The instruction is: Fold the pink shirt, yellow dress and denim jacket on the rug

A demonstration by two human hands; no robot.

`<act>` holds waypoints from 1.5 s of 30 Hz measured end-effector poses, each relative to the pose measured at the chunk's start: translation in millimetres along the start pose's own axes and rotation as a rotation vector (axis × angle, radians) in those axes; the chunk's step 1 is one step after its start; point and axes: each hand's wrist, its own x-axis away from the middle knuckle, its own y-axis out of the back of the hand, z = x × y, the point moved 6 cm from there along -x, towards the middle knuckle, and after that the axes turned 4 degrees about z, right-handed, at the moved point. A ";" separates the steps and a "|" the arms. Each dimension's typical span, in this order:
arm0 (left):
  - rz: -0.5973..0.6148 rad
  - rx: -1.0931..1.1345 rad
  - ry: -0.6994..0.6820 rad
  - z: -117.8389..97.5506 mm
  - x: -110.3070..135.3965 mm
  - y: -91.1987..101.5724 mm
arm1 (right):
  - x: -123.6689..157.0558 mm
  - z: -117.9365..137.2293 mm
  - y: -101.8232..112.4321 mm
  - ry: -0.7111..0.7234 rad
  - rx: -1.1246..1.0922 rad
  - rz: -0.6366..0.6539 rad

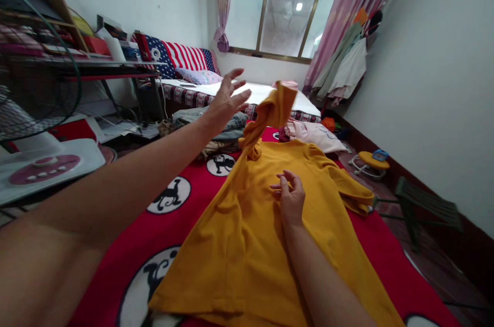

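Note:
A mustard-yellow long-sleeved top [270,244] lies spread over a red blanket [196,198] with monkey prints. Its left sleeve [276,105] is up in the air, twisted and slightly blurred, while the right sleeve rests bent on the blanket. My left hand [229,94] is raised beside the airborne sleeve, fingers apart, with a gap between them and the cloth. Over the middle of the top is my right hand [290,195], fingers loosely curled and apart, holding nothing; whether it touches the fabric I cannot tell.
Beyond the top are folded jeans [227,123] and a pale pink garment [314,134]. A fan [42,162] stands at the left near a cluttered desk [104,72]. To the right are a yellow stool [373,159] and a dark green folding stool [426,201].

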 end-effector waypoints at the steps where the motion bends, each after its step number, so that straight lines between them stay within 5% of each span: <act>1: 0.030 0.053 -0.033 -3.3 8.9 -15.4 | -2.5 -3.7 5.1 -0.032 -0.025 -0.044; 5: 0.279 -0.120 0.041 15.1 75.6 -47.3 | -6.7 -10.1 9.8 -0.079 -0.041 -0.086; 10: 0.693 -0.606 0.340 33.7 168.1 -28.2 | -3.2 -5.8 -3.7 -0.035 0.083 0.059; 14: 1.052 -0.617 0.514 11.1 226.3 -26.4 | 3.7 -5.3 -16.8 -0.002 0.206 0.211; 17: 1.079 -0.677 0.502 -12.2 248.7 -34.2 | 8.7 -4.6 -27.9 0.051 0.297 0.332; 25: 1.097 -0.832 0.399 -31.9 268.1 -52.9 | -21.3 -4.7 -33.7 0.195 0.625 0.271; 31: 1.044 -0.371 0.484 -47.8 237.4 -40.2 | -61.1 3.7 -52.5 0.253 0.790 0.408; 37: 0.958 -0.068 0.432 -78.4 208.0 -61.8 | -90.1 24.1 -32.0 0.361 0.651 0.150; 39: 1.016 -0.090 0.390 -75.8 214.1 -84.5 | -88.6 11.9 -22.7 0.309 0.622 0.105; 45: 1.488 -0.107 0.141 -60.9 246.4 -150.3 | -73.6 -19.2 -9.0 0.264 0.529 0.155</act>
